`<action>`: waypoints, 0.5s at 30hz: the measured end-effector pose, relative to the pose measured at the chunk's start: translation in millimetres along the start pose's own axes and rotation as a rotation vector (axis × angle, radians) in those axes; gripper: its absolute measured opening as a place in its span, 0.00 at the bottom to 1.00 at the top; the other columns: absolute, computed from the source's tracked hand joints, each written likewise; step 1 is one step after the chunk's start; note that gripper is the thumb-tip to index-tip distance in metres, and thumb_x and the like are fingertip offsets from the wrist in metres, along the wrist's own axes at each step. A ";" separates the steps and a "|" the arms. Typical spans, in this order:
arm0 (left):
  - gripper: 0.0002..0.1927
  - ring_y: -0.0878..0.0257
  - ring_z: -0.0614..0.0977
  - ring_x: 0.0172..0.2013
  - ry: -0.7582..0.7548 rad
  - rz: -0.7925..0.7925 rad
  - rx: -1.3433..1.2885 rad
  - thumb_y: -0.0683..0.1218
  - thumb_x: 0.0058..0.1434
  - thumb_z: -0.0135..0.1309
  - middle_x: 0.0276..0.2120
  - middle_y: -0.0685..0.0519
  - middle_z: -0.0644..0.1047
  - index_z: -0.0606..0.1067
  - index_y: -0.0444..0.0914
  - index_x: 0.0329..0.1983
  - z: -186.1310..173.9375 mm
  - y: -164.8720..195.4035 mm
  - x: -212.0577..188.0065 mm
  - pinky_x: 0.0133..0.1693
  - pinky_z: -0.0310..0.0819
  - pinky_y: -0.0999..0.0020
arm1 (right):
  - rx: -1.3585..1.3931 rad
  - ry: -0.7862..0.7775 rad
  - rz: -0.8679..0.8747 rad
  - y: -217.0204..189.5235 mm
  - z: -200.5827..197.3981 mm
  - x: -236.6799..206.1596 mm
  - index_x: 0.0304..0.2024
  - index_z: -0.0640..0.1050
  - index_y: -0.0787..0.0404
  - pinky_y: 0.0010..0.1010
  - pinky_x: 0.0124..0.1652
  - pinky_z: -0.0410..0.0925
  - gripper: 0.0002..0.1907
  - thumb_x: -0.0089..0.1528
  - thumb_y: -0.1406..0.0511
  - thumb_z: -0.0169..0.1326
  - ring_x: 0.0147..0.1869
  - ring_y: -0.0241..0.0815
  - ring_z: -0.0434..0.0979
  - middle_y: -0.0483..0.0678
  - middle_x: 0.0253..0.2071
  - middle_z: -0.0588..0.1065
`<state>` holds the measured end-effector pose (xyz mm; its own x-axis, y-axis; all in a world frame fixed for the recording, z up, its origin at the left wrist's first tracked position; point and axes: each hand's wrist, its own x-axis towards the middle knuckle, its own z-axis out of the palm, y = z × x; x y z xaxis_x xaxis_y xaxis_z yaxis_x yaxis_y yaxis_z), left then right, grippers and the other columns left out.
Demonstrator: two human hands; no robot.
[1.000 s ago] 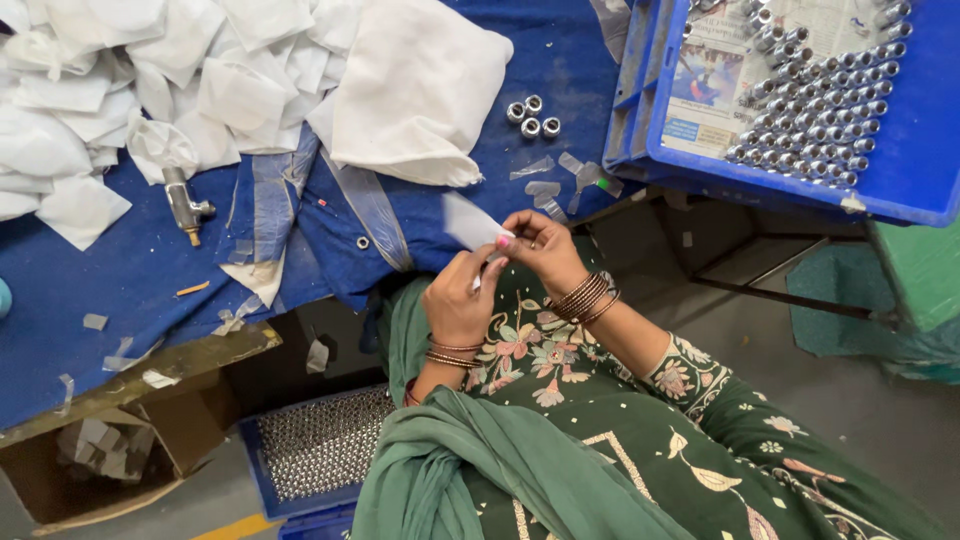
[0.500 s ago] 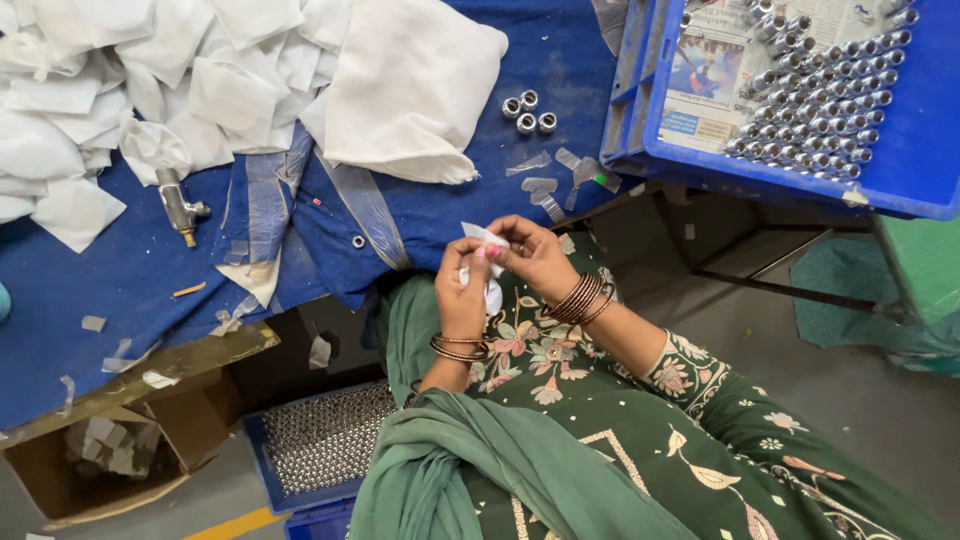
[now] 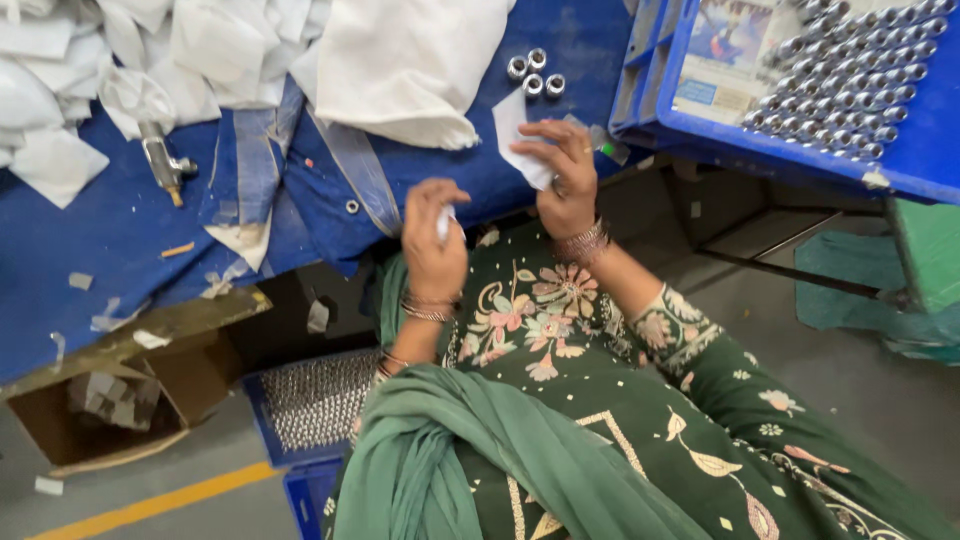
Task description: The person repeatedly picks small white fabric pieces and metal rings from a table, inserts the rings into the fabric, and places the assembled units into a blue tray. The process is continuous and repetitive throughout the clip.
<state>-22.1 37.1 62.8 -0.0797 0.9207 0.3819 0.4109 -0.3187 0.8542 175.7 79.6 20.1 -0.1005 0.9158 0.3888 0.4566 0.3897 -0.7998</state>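
My right hand (image 3: 562, 178) pinches a small white paper square (image 3: 515, 135) at the edge of the blue table (image 3: 120, 250), just below three small silver metal rings (image 3: 535, 72). My left hand (image 3: 432, 238) is lower and to the left, fingers closed around a small white-wrapped piece (image 3: 443, 222); what is inside it is hidden. Both wrists wear bangles, above my green flowered clothing.
A heap of white paper squares (image 3: 200, 50) covers the table's far left. A metal tool (image 3: 162, 162) lies beside it. A blue crate (image 3: 800, 80) with several silver rings stands at right. Below the table sit a cardboard box (image 3: 100, 400) and a blue tray of metal parts (image 3: 310, 400).
My hands, together a second ago on one white piece, have separated: the right hand rose toward the rings with a paper square, the left stayed low with the wrapped piece.
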 end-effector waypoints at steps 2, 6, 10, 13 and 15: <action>0.17 0.50 0.81 0.38 -0.044 -0.161 -0.114 0.31 0.55 0.43 0.42 0.45 0.78 0.76 0.35 0.44 -5.4 -3.7 13.5 0.43 0.77 0.61 | -0.281 -0.105 -0.077 -0.6 -3.1 3.8 0.47 0.82 0.56 0.41 0.59 0.65 0.28 0.48 0.80 0.50 0.60 0.53 0.71 0.45 0.51 0.77; 0.11 0.53 0.84 0.38 -0.133 -0.082 0.021 0.34 0.61 0.49 0.39 0.50 0.79 0.77 0.38 0.43 6.7 -10.8 35.8 0.42 0.78 0.64 | -0.303 -0.240 -0.031 6.0 4.5 -8.7 0.46 0.82 0.57 0.43 0.55 0.66 0.25 0.48 0.79 0.52 0.56 0.55 0.72 0.48 0.49 0.76; 0.12 0.50 0.82 0.36 -0.239 0.074 0.300 0.43 0.63 0.54 0.37 0.52 0.79 0.77 0.44 0.50 53.6 -31.4 57.4 0.35 0.75 0.59 | -0.226 -0.184 -0.015 23.3 5.8 -27.2 0.48 0.79 0.61 0.41 0.60 0.68 0.23 0.52 0.80 0.51 0.59 0.55 0.73 0.49 0.52 0.77; 0.15 0.53 0.81 0.34 -0.320 0.167 0.472 0.46 0.64 0.55 0.35 0.53 0.77 0.76 0.45 0.54 100.7 -57.1 74.7 0.30 0.74 0.56 | -0.212 -0.182 -0.045 33.7 3.7 -34.6 0.48 0.81 0.60 0.42 0.60 0.68 0.23 0.52 0.80 0.52 0.59 0.54 0.74 0.49 0.52 0.78; 0.14 0.54 0.81 0.34 -0.326 0.231 0.556 0.47 0.63 0.55 0.37 0.54 0.76 0.75 0.45 0.52 124.1 -74.2 82.7 0.29 0.75 0.57 | -0.197 -0.195 -0.047 38.0 2.7 -35.0 0.49 0.81 0.60 0.41 0.60 0.69 0.25 0.51 0.81 0.51 0.58 0.54 0.74 0.49 0.53 0.77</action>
<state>53.5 164.8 -12.7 0.3076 0.8916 0.3322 0.7971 -0.4321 0.4218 194.2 62.6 -25.1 -0.2846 0.9062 0.3128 0.6087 0.4229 -0.6713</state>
